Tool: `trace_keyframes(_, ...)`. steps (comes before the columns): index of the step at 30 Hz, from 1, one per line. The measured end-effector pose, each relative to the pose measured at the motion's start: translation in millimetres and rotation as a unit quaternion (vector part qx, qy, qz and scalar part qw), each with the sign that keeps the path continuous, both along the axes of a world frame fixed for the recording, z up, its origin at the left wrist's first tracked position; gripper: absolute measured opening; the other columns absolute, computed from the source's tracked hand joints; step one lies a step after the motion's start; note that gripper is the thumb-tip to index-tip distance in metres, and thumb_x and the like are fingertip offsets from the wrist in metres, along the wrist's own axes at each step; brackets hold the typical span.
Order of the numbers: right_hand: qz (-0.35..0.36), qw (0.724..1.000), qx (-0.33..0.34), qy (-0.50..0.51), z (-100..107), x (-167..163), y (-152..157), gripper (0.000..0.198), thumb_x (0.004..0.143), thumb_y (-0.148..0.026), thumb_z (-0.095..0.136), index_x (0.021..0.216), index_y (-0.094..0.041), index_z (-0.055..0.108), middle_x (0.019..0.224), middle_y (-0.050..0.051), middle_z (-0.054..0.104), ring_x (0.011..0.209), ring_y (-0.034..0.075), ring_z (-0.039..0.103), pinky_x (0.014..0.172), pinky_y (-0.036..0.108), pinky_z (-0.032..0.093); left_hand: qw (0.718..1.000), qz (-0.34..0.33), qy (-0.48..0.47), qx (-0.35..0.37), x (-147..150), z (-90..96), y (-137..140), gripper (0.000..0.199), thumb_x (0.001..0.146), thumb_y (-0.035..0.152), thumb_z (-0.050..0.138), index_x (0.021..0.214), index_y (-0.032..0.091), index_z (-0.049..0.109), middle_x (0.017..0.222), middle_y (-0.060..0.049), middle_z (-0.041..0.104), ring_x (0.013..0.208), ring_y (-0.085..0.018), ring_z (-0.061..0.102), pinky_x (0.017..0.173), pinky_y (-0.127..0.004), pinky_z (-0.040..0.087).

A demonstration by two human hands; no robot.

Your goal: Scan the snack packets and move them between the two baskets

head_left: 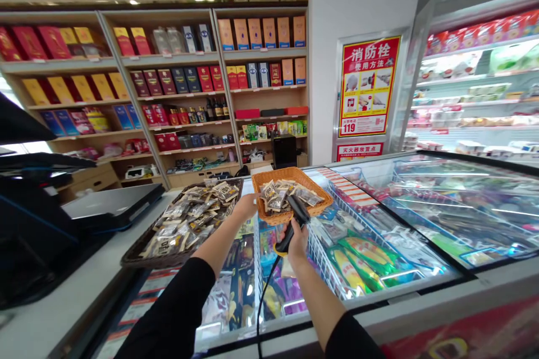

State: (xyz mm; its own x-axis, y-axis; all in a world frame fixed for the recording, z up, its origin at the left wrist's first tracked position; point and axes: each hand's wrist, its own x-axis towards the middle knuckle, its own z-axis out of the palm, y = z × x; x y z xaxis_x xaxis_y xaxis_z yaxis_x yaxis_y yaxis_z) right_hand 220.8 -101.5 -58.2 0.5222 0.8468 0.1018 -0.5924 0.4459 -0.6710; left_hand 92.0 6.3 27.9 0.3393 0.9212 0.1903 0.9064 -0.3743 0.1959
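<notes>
My left hand [247, 206] is closed on the left rim of an orange-brown wicker basket [318, 179] that holds several small snack packets [280, 193]. In my right hand [298, 241] is a black handheld barcode scanner [300, 210], its head over the basket's near right side and its cable [261, 303] hanging down. Fingers of the right hand come close to the near rim; whether they touch it I cannot tell. To the left, a larger dark wicker tray [138, 258] carries a heap of similar packets [189, 219].
Under the basket runs a glass-topped chest freezer [416, 247] with wire baskets of frozen packs. At left stands a counter [80, 286] with a flat dark device [115, 202]. Shelves of boxes [168, 53], a fire hydrant sign [369, 87] and a lit refrigerated case [475, 90] are behind.
</notes>
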Motion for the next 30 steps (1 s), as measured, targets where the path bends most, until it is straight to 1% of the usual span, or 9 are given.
trace_keyframes(2,0.019,1.000,0.007,0.008,0,-3,-4,0.035,0.070,-0.048,0.066,0.074,-0.022,0.044,0.049,-0.008,0.051,0.033,0.010,0.044,0.033,0.022,0.034,0.999,0.037,-0.006,0.029,-32,3.0,-8,0.047,0.079,0.011,0.047,0.122,0.022,0.062,0.124,-0.010,0.063,0.115,-0.023,0.057,0.097,-0.030,0.043)
trace_keyframes(6,0.082,0.996,0.017,-0.040,-2,-14,-14,0.036,0.068,-0.049,0.068,0.070,-0.022,0.045,0.047,-0.007,0.050,0.032,0.009,0.043,0.032,0.022,0.033,0.980,0.185,0.050,0.049,-102,2.0,-30,0.036,0.079,0.018,0.049,0.112,0.016,0.065,0.116,-0.018,0.063,0.107,-0.030,0.060,0.087,-0.038,0.048)
trace_keyframes(9,0.114,0.991,0.018,-0.063,-5,-19,-18,0.036,0.068,-0.050,0.068,0.072,-0.021,0.046,0.048,-0.007,0.051,0.033,0.009,0.043,0.033,0.022,0.033,0.965,0.241,0.089,0.044,-131,-5.1,-40,0.037,0.078,0.017,0.052,0.113,0.012,0.063,0.116,-0.023,0.061,0.108,-0.035,0.058,0.085,-0.044,0.047)
trace_keyframes(13,0.103,0.992,0.005,-0.066,-9,-17,-21,0.039,0.067,-0.051,0.069,0.082,-0.022,0.049,0.050,-0.007,0.053,0.034,0.010,0.045,0.034,0.022,0.035,0.964,0.247,0.086,0.050,-129,-10.5,-39,0.034,0.084,0.010,0.040,0.103,0.010,0.068,0.113,-0.024,0.061,0.108,-0.034,0.058,0.089,-0.046,0.044)
trace_keyframes(17,0.092,0.994,0.002,-0.066,-11,-13,-23,0.037,0.067,-0.049,0.070,0.079,-0.022,0.047,0.051,-0.006,0.054,0.035,0.011,0.046,0.034,0.023,0.036,0.968,0.222,0.053,0.106,-122,-9.3,-38,0.036,0.088,0.014,0.036,0.098,0.013,0.071,0.113,-0.019,0.062,0.110,-0.032,0.056,0.090,-0.042,0.042)
trace_keyframes(20,0.094,0.993,0.006,-0.073,-10,-14,-23,0.038,0.067,-0.049,0.070,0.079,-0.022,0.047,0.051,-0.006,0.055,0.034,0.010,0.045,0.034,0.023,0.036,0.969,0.176,-0.057,0.164,-125,-9.5,-39,0.032,0.089,0.025,0.041,0.103,0.019,0.070,0.113,-0.014,0.064,0.103,-0.027,0.059,0.087,-0.035,0.043)
trace_keyframes(22,0.104,0.991,0.007,-0.080,-9,-16,-22,0.038,0.066,-0.049,0.071,0.080,-0.021,0.047,0.051,-0.006,0.055,0.034,0.010,0.046,0.034,0.022,0.036,0.964,0.137,-0.153,0.167,-127,-9.6,-37,0.031,0.089,0.030,0.044,0.100,0.019,0.071,0.100,-0.010,0.068,0.092,-0.023,0.062,0.080,-0.029,0.044)
trace_keyframes(25,0.121,0.989,0.006,-0.089,-7,-18,-20,0.039,0.065,-0.050,0.071,0.075,-0.021,0.046,0.049,-0.006,0.054,0.034,0.010,0.045,0.033,0.021,0.035,0.939,0.108,-0.292,0.147,-122,-8.7,-30,0.029,0.085,0.037,0.050,0.088,0.018,0.072,0.078,-0.004,0.069,0.077,-0.020,0.062,0.071,-0.025,0.044)
trace_keyframes(30,0.150,0.979,0.028,-0.136,-5,-16,-20,0.038,0.068,-0.050,0.070,0.074,-0.020,0.048,0.050,-0.006,0.053,0.033,0.009,0.045,0.033,0.021,0.035,0.866,0.063,-0.488,0.087,-85,-15.9,-14,0.032,0.081,0.043,0.051,0.076,0.016,0.068,0.057,0.001,0.058,0.060,-0.015,0.055,0.058,-0.022,0.042)
